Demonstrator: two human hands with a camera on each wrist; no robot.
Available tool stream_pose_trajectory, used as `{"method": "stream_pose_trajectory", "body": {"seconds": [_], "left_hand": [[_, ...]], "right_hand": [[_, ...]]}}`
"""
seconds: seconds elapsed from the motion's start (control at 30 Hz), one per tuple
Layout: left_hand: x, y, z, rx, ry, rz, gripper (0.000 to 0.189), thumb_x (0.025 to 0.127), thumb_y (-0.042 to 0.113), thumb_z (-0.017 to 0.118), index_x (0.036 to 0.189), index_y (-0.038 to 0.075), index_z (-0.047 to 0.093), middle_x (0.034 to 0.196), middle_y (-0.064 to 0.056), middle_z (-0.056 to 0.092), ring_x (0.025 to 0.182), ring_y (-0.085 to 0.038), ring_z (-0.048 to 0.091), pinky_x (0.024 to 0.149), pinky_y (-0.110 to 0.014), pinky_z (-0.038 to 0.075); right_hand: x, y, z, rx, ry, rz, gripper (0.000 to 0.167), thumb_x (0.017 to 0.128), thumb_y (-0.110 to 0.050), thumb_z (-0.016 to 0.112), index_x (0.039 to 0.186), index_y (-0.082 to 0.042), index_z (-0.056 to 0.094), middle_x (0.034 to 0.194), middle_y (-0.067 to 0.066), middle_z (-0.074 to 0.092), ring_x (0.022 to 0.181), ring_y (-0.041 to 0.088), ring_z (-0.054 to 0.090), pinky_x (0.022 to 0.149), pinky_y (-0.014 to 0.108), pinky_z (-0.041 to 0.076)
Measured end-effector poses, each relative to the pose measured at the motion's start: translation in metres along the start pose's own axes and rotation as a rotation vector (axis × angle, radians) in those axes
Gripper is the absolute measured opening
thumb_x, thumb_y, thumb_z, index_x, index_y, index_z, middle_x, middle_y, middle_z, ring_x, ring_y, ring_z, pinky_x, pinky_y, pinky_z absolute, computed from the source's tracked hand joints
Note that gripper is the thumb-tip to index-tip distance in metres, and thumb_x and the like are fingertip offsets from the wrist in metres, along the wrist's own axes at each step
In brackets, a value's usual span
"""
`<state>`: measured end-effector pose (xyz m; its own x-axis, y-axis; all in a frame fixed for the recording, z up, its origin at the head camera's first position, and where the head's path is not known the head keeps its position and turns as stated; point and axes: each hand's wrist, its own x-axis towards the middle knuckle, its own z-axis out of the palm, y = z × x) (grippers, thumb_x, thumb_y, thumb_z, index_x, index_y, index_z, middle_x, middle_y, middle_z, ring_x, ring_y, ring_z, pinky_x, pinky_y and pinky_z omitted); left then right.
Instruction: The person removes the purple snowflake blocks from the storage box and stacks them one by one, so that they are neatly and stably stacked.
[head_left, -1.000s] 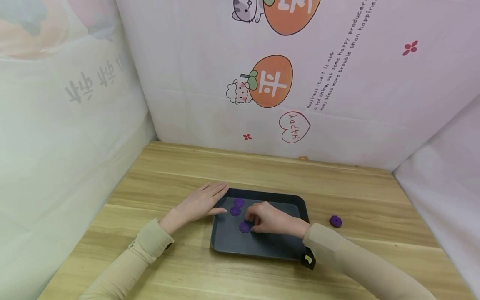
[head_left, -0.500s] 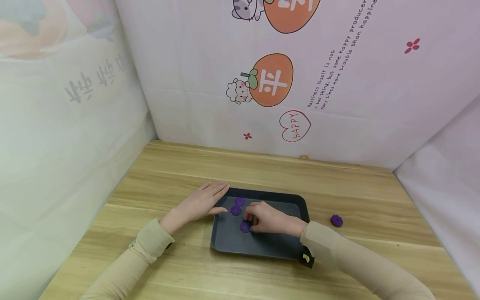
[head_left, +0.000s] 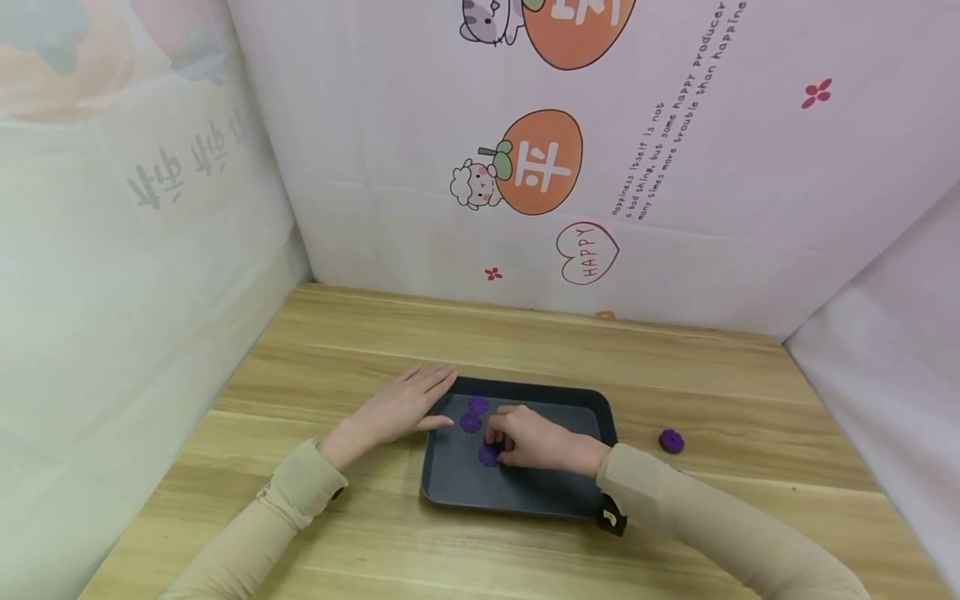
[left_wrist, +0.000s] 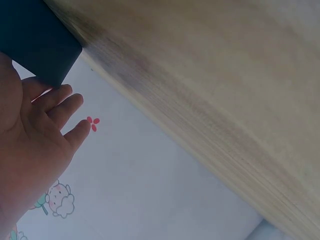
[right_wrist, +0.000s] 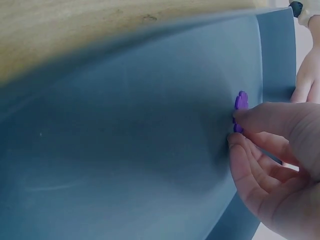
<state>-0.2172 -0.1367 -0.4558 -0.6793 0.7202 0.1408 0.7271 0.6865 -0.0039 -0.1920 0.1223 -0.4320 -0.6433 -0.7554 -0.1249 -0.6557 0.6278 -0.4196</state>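
Observation:
A dark grey rectangular tray (head_left: 525, 492) lies on the wooden table. My left hand (head_left: 393, 408) rests on its far left corner, fingers straight and thumb reaching over the rim. Inside the tray, my right hand (head_left: 528, 437) pinches a purple flower-shaped disc (head_left: 488, 455) between thumb and fingers. The right wrist view shows this disc (right_wrist: 242, 101) close to the tray floor, partly covered by the thumb. Two more purple flower discs, one (head_left: 478, 405) behind the other (head_left: 471, 422), lie touching or nearly so near the left hand's thumb.
Another purple disc (head_left: 671, 441), with a hole in its middle, lies on the table (head_left: 360, 533) right of the tray. White printed cloth (head_left: 420, 225) stands behind the table and along both sides. A black wrist device (head_left: 611, 515) hangs at the tray's near right corner.
My right hand has shifted slightly left, its fingers coming over the near purple disc. The left hand, the tray and the other discs stay where they were.

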Motion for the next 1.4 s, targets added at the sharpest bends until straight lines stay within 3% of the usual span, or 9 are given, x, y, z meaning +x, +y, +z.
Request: {"method": "stream_pose_trajectory", "body": {"seconds": [1.4], "left_hand": [[-0.0002, 0.0003, 0.0011, 0.023, -0.009, -0.005, 0.075, 0.099, 0.056, 0.049, 0.153, 0.005, 0.037, 0.159, -0.013, 0.039, 0.147, -0.025, 0.039, 0.12, -0.049, 0.035]], "right_hand": [[-0.004, 0.0048, -0.0015, 0.006, 0.004, -0.005, 0.012, 0.084, -0.008, 0.077, 0.095, -0.009, 0.071, 0.087, 0.002, 0.073, 0.071, 0.003, 0.063, 0.062, 0.012, 0.051]]}}
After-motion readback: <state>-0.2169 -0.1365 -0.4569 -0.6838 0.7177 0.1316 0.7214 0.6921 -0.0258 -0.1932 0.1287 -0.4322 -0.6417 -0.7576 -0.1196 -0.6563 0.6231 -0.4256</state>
